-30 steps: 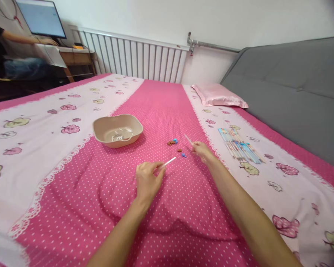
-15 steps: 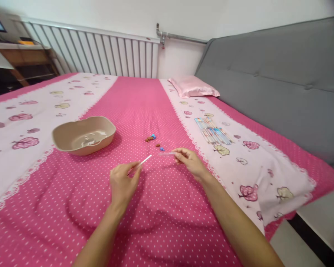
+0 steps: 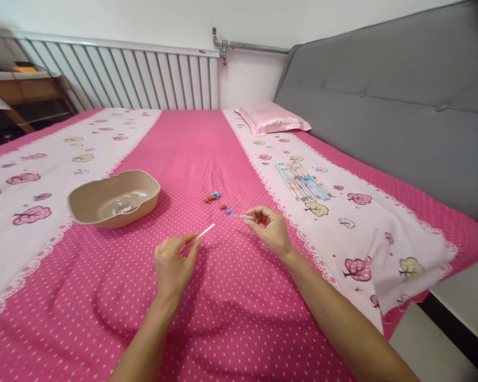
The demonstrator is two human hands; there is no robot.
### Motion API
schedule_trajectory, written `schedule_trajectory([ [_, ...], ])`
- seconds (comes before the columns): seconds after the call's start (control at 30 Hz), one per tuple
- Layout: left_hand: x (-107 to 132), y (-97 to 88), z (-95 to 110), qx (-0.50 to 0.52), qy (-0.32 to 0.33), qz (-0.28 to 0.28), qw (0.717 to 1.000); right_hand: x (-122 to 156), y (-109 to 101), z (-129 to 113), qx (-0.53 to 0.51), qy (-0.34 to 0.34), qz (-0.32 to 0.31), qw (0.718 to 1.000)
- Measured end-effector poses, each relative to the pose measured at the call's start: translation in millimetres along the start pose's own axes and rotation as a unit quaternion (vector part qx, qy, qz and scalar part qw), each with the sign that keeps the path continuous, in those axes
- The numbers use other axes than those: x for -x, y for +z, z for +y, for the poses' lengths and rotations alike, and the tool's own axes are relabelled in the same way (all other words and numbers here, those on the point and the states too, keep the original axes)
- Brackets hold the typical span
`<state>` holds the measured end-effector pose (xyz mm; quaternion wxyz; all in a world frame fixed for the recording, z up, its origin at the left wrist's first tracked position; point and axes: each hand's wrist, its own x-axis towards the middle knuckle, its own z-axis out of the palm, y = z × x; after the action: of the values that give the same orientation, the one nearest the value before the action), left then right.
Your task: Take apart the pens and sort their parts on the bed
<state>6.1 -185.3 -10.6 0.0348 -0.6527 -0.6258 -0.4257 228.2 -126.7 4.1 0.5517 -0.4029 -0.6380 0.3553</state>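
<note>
Above the pink dotted bedsheet (image 3: 231, 318), fingertips closed, the left hand (image 3: 174, 262) pinches a thin white stick (image 3: 205, 231) and the right hand (image 3: 271, 231) a slim clear plastic-looking tube (image 3: 242, 216), both probably light, stiff, slippery, best gripped near mid-length.

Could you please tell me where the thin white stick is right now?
In the head view, the thin white stick is just left of centre, pinched in the left hand, to the right of the beige basin.
</note>
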Motion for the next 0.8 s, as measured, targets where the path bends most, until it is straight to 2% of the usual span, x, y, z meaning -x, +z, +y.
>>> schedule_trajectory([
  [0.2,0.6,-0.3,-0.2,0.006,0.003,-0.005,1.000,4.4,2.7,-8.5,0.038,-0.029,-0.001,0.999],
  [0.4,1.0,0.1,0.8,0.000,0.006,-0.012,1.000,6.7,4.9,-7.0,0.009,-0.019,-0.006,1.000],
  [0.53,1.6,-0.3,1.5,0.004,0.002,-0.016,1.000,5.7,6.6,-2.9,-0.092,0.039,0.005,0.995],
  [0.67,2.4,-1.3,3.6,0.015,0.005,-0.022,1.000,4.9,7.3,-2.6,-0.196,0.136,0.033,0.971],
  [0.8,3.2,-1.7,6.2,0.026,0.011,-0.027,0.999,5.7,8.5,-4.8,-0.244,0.192,0.039,0.950],
])
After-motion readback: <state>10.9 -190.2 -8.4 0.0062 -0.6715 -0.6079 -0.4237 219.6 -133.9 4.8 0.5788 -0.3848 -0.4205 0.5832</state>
